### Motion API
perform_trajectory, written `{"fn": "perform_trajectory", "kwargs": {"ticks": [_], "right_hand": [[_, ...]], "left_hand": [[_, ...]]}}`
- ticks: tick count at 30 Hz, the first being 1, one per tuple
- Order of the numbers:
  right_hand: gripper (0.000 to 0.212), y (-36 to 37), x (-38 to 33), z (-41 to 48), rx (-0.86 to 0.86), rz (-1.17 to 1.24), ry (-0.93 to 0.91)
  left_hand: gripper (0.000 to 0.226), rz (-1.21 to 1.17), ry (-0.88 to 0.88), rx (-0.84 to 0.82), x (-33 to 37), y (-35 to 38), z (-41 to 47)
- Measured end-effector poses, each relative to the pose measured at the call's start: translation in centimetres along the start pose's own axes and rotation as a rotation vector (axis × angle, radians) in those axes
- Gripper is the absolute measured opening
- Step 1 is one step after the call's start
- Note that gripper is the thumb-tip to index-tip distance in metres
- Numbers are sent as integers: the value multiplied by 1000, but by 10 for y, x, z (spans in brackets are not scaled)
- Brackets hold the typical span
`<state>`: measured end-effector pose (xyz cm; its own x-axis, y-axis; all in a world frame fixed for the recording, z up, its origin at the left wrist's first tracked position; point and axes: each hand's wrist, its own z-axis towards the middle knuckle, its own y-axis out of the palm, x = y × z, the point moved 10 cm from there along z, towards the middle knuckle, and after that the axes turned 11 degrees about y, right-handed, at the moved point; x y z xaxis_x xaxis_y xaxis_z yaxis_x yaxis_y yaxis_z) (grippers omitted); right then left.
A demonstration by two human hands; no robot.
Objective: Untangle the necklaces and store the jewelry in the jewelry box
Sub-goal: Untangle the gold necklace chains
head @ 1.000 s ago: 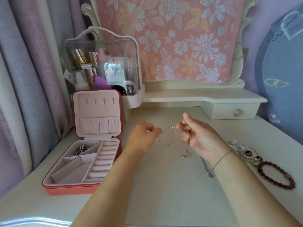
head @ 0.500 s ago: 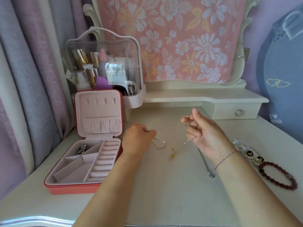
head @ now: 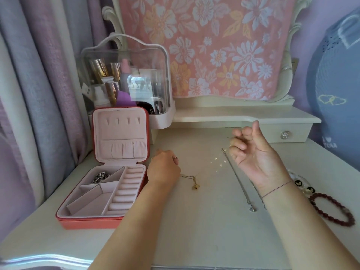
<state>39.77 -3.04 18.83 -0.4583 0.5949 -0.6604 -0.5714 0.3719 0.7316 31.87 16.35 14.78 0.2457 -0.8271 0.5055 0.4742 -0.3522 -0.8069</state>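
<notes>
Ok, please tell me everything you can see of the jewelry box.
The jewelry box lies open on the table, at the left, lid standing upright. Outside coral red, inside pale pink, soft-looking lining. The lid has four small slots and a gathered pocket. The base holds ring rolls on the right and angled compartments; the far one holds silver-coloured jewelry.

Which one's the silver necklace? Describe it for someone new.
On the cream dressing table, look beside the right hand. The thin silver chain necklace lies there in a straight diagonal, with its small round pendant at the near end. Unlike the gold chain necklace, it is silver and no hand holds it.
</notes>
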Motion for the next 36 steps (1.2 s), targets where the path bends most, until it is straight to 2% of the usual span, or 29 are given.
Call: {"fn": "perform_trajectory", "kwargs": {"ticks": [3, 6, 10, 13, 17, 19, 24, 29, 31, 33, 36], "right_hand": [[42, -4, 3, 1, 57, -72, 24], [29, -9, 13, 0, 163, -283, 53], [11, -2, 24, -3, 288, -961, 43], [10, 4, 34, -5, 315, -1463, 44], [6, 0, 51, -5, 299, -1763, 140], [11, -3, 56, -4, 302, -1881, 176], [30, 6, 64, -4, 260, -1907, 133], [23, 10, 78, 0, 186, -1961, 148], [19, 8, 80, 1, 173, -1978, 170], [16, 5, 74, 0, 199, -1856, 185], [16, 3, 50, -2, 295, -1495, 139]], "left_hand": [[31, 0, 14, -27, 2, 3, 0], [33, -2, 19, -38, 1, 5, 1], [22, -26, 6, -68, -1, 9, 1], [20, -66, -9, -107, -2, 13, 0], [34, -43, -28, -128, -3, 14, -1], [37, -64, -35, -126, -4, 13, -1], [24, -66, -22, -94, -1, 11, -3], [19, 35, 80, -126, 14, 11, -1], [16, -37, 149, -153, 22, 15, 0], [15, -184, 199, -200, 30, 20, -2], [20, -439, 185, -275, 39, 27, -6]]}}
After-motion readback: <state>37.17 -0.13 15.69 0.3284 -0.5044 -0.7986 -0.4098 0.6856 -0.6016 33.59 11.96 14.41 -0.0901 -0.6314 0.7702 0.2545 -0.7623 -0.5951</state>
